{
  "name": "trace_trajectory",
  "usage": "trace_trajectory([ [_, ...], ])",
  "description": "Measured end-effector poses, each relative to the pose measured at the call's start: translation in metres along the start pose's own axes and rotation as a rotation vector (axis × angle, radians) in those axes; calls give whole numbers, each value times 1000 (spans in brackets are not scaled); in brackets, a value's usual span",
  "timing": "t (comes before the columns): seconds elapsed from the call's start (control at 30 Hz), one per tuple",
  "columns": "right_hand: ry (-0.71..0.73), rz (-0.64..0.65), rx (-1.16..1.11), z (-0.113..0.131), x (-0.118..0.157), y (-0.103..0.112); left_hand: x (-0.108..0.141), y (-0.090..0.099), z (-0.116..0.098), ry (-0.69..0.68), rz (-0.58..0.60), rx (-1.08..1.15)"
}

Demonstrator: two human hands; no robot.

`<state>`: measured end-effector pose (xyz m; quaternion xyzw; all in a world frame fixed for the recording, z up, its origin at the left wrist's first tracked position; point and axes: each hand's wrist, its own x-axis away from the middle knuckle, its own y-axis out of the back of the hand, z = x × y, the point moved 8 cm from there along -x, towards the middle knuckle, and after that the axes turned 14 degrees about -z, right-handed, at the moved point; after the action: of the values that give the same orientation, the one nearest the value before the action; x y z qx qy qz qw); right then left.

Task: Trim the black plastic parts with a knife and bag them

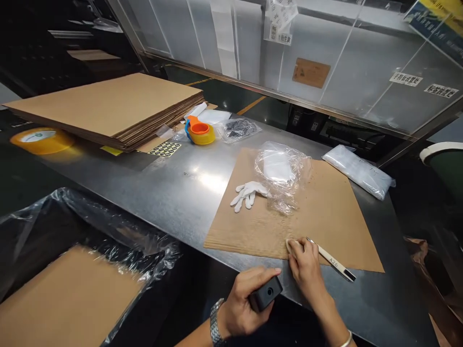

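My left hand (244,303), with a metal-band watch at the wrist, is closed round a small black block (266,292) with a round hole in its end face. It is in front of the table's near edge. My right hand (307,267) rests at the near edge of a brown cardboard sheet (329,212), fingers pinched on a small pale thing whose kind I cannot make out. Beside that hand lies a slim cream-coloured tool (333,260) marked A26, with a dark end. A white glove (249,194) and a clear plastic bag (280,168) with something white inside lie on the sheet.
A tall stack of cardboard sheets (108,103) stands at the back left of the metal table (173,185). Near it are a tape roll (41,140), an orange-and-yellow tape dispenser (200,131) and a sticker sheet (165,149). A plastic-lined bin (159,255) stands front left; a plastic packet (358,168) lies right.
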<state>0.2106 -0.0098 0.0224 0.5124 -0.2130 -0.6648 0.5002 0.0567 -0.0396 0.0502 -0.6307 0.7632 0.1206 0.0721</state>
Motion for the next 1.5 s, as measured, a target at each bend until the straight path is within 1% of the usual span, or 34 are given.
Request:
trace_trajectory([
  [0.07, -9, 41, -129, 13, -3, 17, -1, 0, 2, 57, 7, -20],
  [0.1, -7, 60, -226, 24, -4, 27, -2, 0, 2, 67, 3, -21],
  [0.13, 4, 83, -370, 38, -6, 38, -3, 0, 3, 79, 5, -17],
  [0.17, 47, 100, -514, 54, -7, 49, -3, -1, 4, 91, 17, -7],
  [0.2, 132, 120, -622, 72, -7, 60, -3, -2, 5, 103, 34, 5],
  [0.23, 218, 142, -679, 86, -6, 68, -3, -3, 5, 111, 52, 18],
  [0.27, 291, 169, -689, 96, -4, 73, -2, -4, 5, 115, 64, 28],
  [0.3, 329, 196, -669, 101, -2, 74, -1, -3, 5, 119, 71, 30],
  [0.37, 296, 219, -609, 97, -1, 70, 0, -2, 4, 135, 78, 10],
  [0.43, 251, 203, -598, 90, 1, 67, 2, -4, 4, 160, 116, -10],
  [0.5, 270, 147, -628, 92, 2, 71, 3, -10, 3, 181, 181, 10],
  [0.57, 299, 135, -652, 97, 3, 73, 2, -14, 1, 189, 223, 65],
  [0.6, 289, 142, -654, 98, 3, 73, 2, -15, 1, 200, 221, 94],
  [0.67, 217, 160, -659, 92, 2, 69, 1, -15, 3, 255, 182, 179],
  [0.7, 167, 161, -674, 87, 3, 66, 3, -16, 5, 300, 163, 253],
  [0.77, 48, 103, -741, 77, 5, 60, 8, -20, 11, 430, 100, 482],
  [0.87, -137, -22, -810, 64, 17, 44, 18, -29, 27, 658, -79, 920],
  [0.9, -171, -50, -809, 62, 23, 39, 22, -33, 33, 732, -121, 1042],
  [0.93, -182, -67, -804, 63, 30, 34, 24, -37, 38, 798, -142, 1141],
  [1.0, -152, -65, -800, 67, 47, 28, 25, -40, 46, 895, -149, 1269],
  [1.07, -140, -24, -794, 69, 64, 22, 20, -35, 53, 936, -167, 1336],
  [1.17, -199, 35, -742, 61, 82, 17, 15, -31, 57, 985, -158, 1385],
  [1.23, -155, -1, -716, 59, 81, 23, 18, -36, 54, 1047, -138, 1395],
  [1.3, -65, -55, -673, 60, 70, 33, 23, -43, 49, 1119, -141, 1360],
  [1.37, 19, -64, -603, 65, 56, 39, 30, -45, 44, 1156, -192, 1262],
  [1.43, 103, -51, -542, 71, 43, 43, 35, -40, 42, 1133, -262, 1112],
  [1.5, 190, -32, -507, 78, 34, 46, 38, -36, 40, 1092, -276, 970],
])
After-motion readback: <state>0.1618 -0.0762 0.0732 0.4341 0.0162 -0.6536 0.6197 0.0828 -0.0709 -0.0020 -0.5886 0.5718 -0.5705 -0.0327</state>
